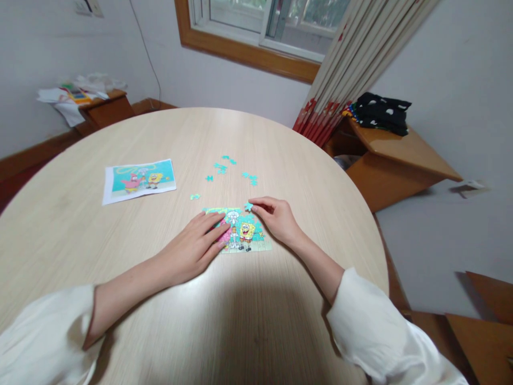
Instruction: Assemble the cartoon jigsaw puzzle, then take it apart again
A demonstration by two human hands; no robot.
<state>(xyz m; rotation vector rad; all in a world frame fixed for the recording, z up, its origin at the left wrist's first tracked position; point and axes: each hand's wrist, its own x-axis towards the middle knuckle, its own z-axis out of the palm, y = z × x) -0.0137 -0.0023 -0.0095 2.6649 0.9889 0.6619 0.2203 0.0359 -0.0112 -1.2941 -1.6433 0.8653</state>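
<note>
A partly assembled cartoon jigsaw puzzle (pixel 247 231) lies on the round table, with a gap along its upper right edge. Spread flat over its left part, my left hand (pixel 199 241) covers much of the pink figure. My right hand (pixel 276 216) pinches a turquoise puzzle piece (pixel 248 206) between thumb and index finger, just above that gap. Beyond the puzzle are several loose turquoise pieces (pixel 220 168). One lone piece (pixel 194 197) sits nearer to my left hand, and a small group (pixel 250 178) lies farther out from my right hand.
A printed reference picture (pixel 140 182) rests on the pale wooden table (pixel 120 243) at the left. Behind the table are a window (pixel 264 24) and a curtain (pixel 352 59). A wooden cabinet (pixel 395 155) with black cloth (pixel 382 113) on top stands at the right.
</note>
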